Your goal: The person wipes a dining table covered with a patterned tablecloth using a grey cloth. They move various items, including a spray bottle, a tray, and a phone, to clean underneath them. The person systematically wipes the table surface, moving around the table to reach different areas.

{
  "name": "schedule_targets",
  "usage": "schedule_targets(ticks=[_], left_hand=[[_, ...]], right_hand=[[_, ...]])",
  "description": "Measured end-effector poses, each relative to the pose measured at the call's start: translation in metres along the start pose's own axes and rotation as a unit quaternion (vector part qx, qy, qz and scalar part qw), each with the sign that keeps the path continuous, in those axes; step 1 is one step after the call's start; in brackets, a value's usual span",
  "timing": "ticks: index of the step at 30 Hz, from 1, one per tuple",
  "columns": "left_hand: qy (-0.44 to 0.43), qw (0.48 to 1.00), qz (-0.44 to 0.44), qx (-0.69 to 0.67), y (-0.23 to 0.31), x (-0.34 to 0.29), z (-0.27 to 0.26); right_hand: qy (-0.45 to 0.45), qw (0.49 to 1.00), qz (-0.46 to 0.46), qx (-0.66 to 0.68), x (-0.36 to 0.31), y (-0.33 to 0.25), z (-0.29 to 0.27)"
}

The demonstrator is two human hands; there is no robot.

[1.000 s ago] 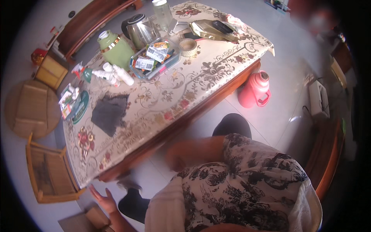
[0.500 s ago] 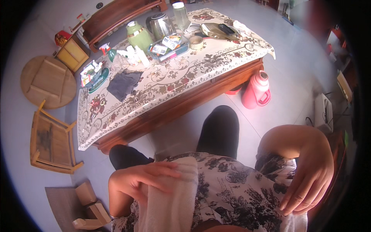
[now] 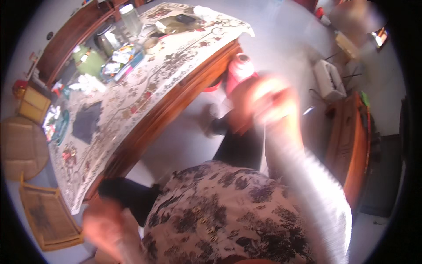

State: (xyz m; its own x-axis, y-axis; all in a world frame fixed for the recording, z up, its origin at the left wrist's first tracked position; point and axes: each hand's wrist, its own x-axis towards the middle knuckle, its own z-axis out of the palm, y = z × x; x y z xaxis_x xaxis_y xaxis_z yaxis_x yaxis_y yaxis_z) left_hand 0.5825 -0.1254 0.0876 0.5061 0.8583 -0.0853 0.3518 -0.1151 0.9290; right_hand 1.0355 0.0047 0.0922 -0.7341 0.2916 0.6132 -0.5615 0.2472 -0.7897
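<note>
My right hand (image 3: 268,101) is raised in front of me, overlapping the pink flask (image 3: 241,68) that stands on the floor by the table. Motion smears its fingers, so I cannot tell whether anything is in them. Whitish, glossy fabric (image 3: 323,202) covers the forearm below a bare wrist; whether it is a sleeve or a loose cloth is unclear. At the lower left, my left hand (image 3: 103,222) is also blurred, beside my dark-trousered knee (image 3: 127,193). My patterned shirt (image 3: 211,207) fills the lower middle.
A wooden table with a floral cloth (image 3: 118,105) holds a grey cloth (image 3: 87,122), green jug (image 3: 88,61), basket of packets (image 3: 123,64), tape roll (image 3: 152,45) and jars. A wooden chair (image 3: 50,215) stands left; a wooden cabinet (image 3: 349,145) and white box (image 3: 329,79) are right.
My right hand has swung up and forward from my right side. My left hand has left the white cloth on my lap and moved left. The view has turned right.
</note>
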Motion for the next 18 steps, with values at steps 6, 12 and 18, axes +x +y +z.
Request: schedule_targets(ticks=[6,12,18], left_hand=[[0.309,0.949,0.006,0.066,-0.129,0.155,-0.024],[0.369,0.808,0.123,0.443,-0.158,0.124,-0.084],[0.443,0.781,0.032,0.438,-0.176,0.128,-0.127]], right_hand=[[0.09,0.9,0.332,-0.267,-0.025,0.242,0.025],[0.109,0.832,0.466,-0.281,-0.069,0.209,-0.015],[0.537,0.804,0.237,0.095,-0.01,0.139,-0.127]])
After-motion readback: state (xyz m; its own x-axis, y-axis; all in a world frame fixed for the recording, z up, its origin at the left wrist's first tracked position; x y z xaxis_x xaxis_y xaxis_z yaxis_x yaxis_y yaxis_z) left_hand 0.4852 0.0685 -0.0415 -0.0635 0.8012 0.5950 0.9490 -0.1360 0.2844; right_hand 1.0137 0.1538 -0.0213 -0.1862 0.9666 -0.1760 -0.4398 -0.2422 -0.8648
